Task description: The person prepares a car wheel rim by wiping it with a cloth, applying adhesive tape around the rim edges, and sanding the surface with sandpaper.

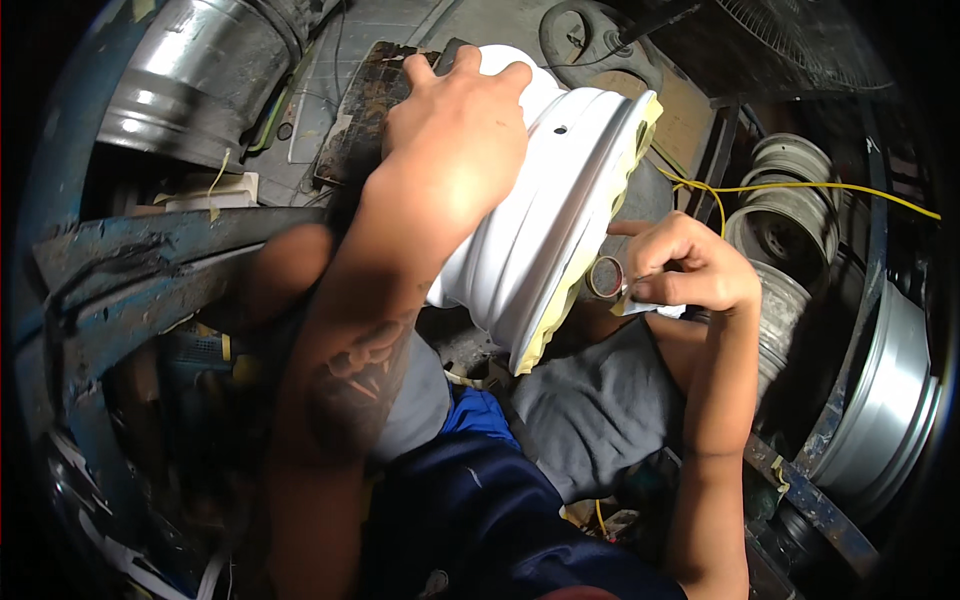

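Observation:
A white-painted wheel rim (545,170) stands tilted between my knees, with yellow masking tape (585,255) along its right-hand edge. My left hand (455,120) grips it from above, the fingers bent over its far end. To the right of the taped edge, my right hand (695,265) is closed in a pinch at thumb and forefinger. A small white and yellowish scrap (650,309) shows just under those fingers; what exactly they hold is unclear. Beside the fingertips is a small round thing (605,277) with a pale edge and dark middle.
Several bare metal rims (785,220) are stacked at the right, with a silver rim (880,400) nearer. A large shiny rim (190,75) lies at the far left. A blue metal frame (180,245) borders the left side. A yellow cable (800,186) crosses behind my right hand.

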The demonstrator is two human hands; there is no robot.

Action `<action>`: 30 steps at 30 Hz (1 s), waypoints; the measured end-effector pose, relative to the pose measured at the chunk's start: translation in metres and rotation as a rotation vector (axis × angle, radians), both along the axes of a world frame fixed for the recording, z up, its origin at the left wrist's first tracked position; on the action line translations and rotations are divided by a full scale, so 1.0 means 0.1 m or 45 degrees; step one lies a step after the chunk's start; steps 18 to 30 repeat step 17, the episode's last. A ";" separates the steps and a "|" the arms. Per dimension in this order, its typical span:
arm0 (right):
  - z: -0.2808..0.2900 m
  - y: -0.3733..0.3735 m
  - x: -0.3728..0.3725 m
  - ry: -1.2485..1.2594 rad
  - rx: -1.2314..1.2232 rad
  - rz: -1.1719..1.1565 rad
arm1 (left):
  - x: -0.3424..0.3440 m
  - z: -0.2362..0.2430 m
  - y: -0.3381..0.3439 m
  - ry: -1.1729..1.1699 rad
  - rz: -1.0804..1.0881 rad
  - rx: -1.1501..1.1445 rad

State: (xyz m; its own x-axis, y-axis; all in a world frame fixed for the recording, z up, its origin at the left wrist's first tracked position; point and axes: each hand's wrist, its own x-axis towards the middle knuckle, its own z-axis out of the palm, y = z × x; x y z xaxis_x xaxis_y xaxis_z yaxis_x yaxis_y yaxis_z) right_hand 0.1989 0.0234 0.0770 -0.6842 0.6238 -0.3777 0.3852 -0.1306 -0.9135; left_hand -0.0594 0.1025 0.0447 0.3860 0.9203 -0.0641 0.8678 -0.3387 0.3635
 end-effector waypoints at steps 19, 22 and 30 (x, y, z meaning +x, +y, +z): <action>0.14 -0.17 -0.21 0.835 0.302 -0.366 | -0.07 -0.05 -0.33 0.266 0.118 0.034; 0.14 -0.17 -0.21 0.835 0.302 -0.366 | -0.07 -0.05 -0.33 0.266 0.118 0.034; 0.14 -0.17 -0.21 0.835 0.302 -0.366 | -0.07 -0.05 -0.33 0.266 0.118 0.034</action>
